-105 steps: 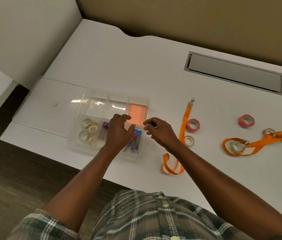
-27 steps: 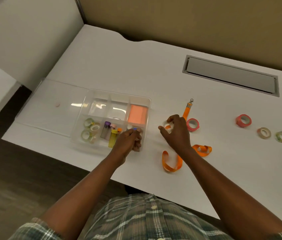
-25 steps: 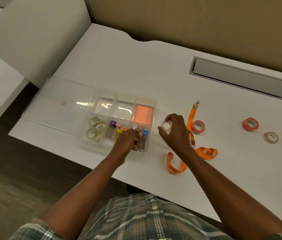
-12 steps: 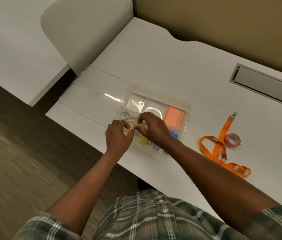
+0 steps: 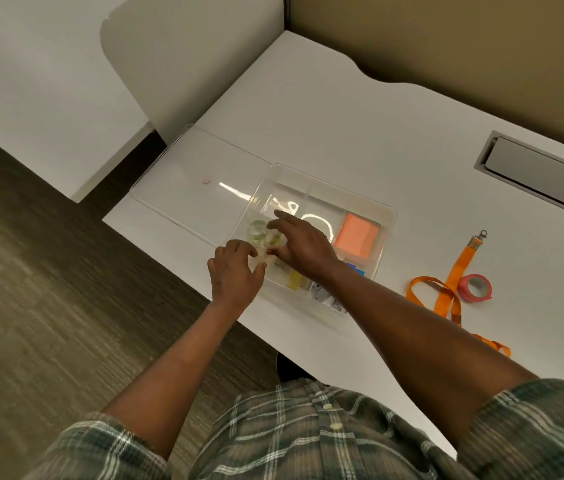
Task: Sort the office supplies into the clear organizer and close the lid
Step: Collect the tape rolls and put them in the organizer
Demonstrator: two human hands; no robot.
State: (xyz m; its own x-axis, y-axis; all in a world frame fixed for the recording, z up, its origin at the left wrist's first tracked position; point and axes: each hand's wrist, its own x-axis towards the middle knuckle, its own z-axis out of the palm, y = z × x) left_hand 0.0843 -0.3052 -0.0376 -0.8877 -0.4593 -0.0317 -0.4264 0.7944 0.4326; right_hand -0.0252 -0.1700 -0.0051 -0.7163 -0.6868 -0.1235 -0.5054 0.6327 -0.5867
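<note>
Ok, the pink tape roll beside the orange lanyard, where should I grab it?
Probably pinch the pink tape roll from above, one finger in its upturned core, thumb on the outer wall at its right side; the orange lanyard crowds its left.

Single view: head cam, wide-angle, worn by the person, aimed fwd and steeply down across the desk (image 5: 308,116) front edge. Close range: forearms (image 5: 412,334) fill lower frame, organizer (image 5: 389,223) approx. centre. View tilted; front edge runs diag. Floor (image 5: 31,306) at left.
</note>
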